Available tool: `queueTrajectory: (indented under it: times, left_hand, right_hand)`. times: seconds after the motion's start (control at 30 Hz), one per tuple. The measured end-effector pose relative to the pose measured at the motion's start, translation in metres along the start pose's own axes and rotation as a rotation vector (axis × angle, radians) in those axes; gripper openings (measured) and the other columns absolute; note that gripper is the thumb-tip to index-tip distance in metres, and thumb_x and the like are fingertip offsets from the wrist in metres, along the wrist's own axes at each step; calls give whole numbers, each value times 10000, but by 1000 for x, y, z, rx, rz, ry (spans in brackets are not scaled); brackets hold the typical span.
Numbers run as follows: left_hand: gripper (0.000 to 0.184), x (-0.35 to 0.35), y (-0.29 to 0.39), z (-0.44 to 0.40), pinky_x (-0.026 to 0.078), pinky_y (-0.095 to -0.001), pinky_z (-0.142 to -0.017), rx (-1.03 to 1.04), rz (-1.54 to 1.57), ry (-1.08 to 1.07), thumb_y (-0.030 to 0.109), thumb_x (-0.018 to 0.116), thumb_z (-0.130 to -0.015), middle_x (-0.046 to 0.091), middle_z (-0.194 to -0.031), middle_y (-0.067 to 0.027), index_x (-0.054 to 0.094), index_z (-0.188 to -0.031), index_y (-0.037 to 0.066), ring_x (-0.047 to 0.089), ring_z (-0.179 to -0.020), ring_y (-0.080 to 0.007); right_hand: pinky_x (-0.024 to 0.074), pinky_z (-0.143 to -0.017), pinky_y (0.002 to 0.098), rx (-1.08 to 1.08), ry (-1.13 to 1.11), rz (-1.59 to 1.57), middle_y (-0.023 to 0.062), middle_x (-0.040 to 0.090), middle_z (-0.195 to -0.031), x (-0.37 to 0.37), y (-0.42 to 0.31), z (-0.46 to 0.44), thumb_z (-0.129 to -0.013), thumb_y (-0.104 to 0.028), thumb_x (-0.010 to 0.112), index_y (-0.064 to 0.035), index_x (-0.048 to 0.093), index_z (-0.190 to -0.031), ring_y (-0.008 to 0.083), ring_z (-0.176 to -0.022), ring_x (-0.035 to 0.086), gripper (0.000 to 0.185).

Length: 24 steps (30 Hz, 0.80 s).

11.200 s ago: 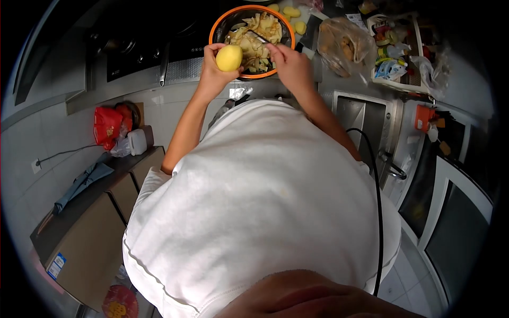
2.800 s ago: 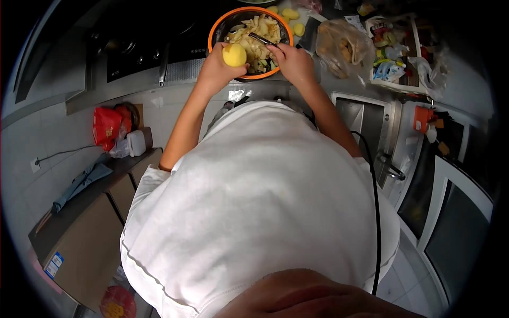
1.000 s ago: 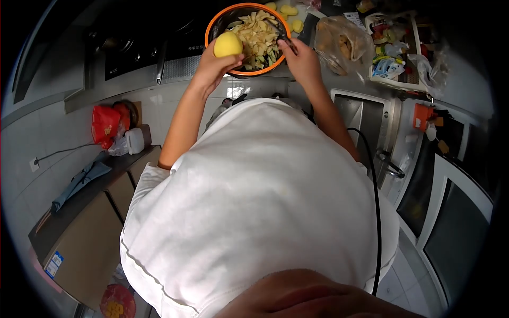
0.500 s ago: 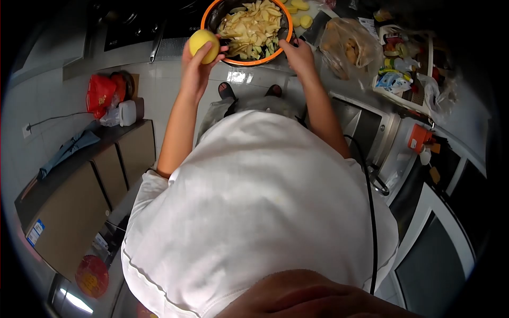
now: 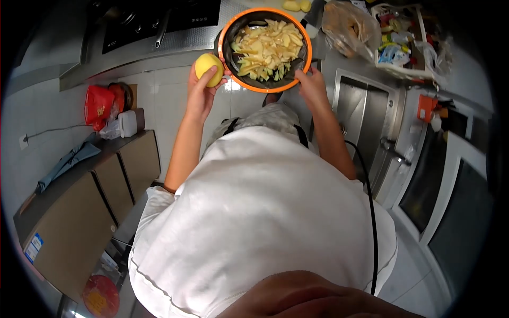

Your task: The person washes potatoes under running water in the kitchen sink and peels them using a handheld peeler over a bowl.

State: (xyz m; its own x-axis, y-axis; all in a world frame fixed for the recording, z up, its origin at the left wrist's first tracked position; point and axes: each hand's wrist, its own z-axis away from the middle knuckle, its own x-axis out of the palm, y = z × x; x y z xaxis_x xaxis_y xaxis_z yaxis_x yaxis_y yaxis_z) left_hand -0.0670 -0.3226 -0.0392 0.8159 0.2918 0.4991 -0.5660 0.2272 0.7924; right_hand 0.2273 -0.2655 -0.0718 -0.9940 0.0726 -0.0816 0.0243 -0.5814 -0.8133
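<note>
A dark bowl with an orange rim (image 5: 306, 58) is held up in front of me by both hands, full of pale yellow cut slices (image 5: 275, 45) with some greenish pieces at the near side. My left hand (image 5: 200, 98) is closed around a yellow peeled potato (image 5: 208, 69), its fingers reaching to the bowl's left edge. At the lower right of the rim, my right hand (image 5: 313, 87) grips the bowl, thumb on top. Its other fingers are hidden underneath.
Peeled yellow pieces (image 5: 297, 5) lie on the counter beyond the bowl, near a clear plastic bag (image 5: 350, 29). A steel sink (image 5: 366, 100) is at right, with a white basket of packages (image 5: 397, 63) behind it. The black stove (image 5: 196, 13) stands at far left.
The bowl has come away from the counter toward me and to the right, with both hands and the potato moving along. My body and view have shifted, showing more of the sink.
</note>
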Motion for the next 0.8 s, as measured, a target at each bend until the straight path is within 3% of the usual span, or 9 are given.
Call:
queueTrajectory:
  times: [0.2, 0.43, 0.53, 0.6, 0.63, 0.8]
  left_hand:
    - [456, -54, -25, 55, 603, -324, -818, -154, 80, -130, 82, 625, -994, 642, -1281, -165, 454, -1415, 46, 719, -992, -256]
    - [374, -121, -121, 55, 618, -277, -727, -363, -168, 39, 59, 672, -971, 669, -1150, -110, 473, -1287, 76, 732, -919, -215]
    - [407, -165, -187, 28, 627, -288, -748, -444, -203, 162, 64, 692, -956, 676, -1124, -105, 464, -1293, 79, 735, -911, -213]
    - [424, -192, -228, 10, 622, -328, -787, -508, -252, 221, 79, 662, -967, 666, -1158, -114, 448, -1333, 88, 730, -948, -238]
    - [425, -202, -248, 3, 621, -327, -788, -516, -259, 262, 79, 662, -965, 669, -1157, -114, 449, -1333, 88, 730, -949, -239]
    - [426, -238, -335, -33, 635, -322, -749, -605, -279, 426, 64, 659, -951, 684, -1138, -110, 441, -1316, 97, 740, -910, -235]
  right_hand:
    - [371, -441, 314, 219, 107, -28, 31, 570, -736, 6, 101, 94, -850, -184, 713, 15, 602, -1135, 119, -503, 481, 365]
    - [284, -424, 300, 570, 70, -224, -4, 489, -691, 40, 246, 90, -884, -73, 659, -11, 572, -1112, 94, -455, 385, 252]
    - [272, -424, 303, 634, 115, -276, -3, 438, -682, 78, 316, 52, -929, -44, 630, -14, 551, -1074, 96, -452, 343, 167]
    - [286, -436, 302, 559, 156, -417, 10, 430, -713, 93, 375, 27, -953, -15, 610, -28, 517, -1099, 93, -472, 348, 174]
    - [301, -437, 306, 558, 276, -374, 32, 456, -749, 111, 390, 12, -938, 12, 618, -58, 468, -1078, 98, -477, 359, 217]
    - [358, -470, 344, 514, 225, -133, 30, 494, -806, 145, 526, -112, -932, -1, 635, -47, 422, -1123, 137, -544, 434, 291]
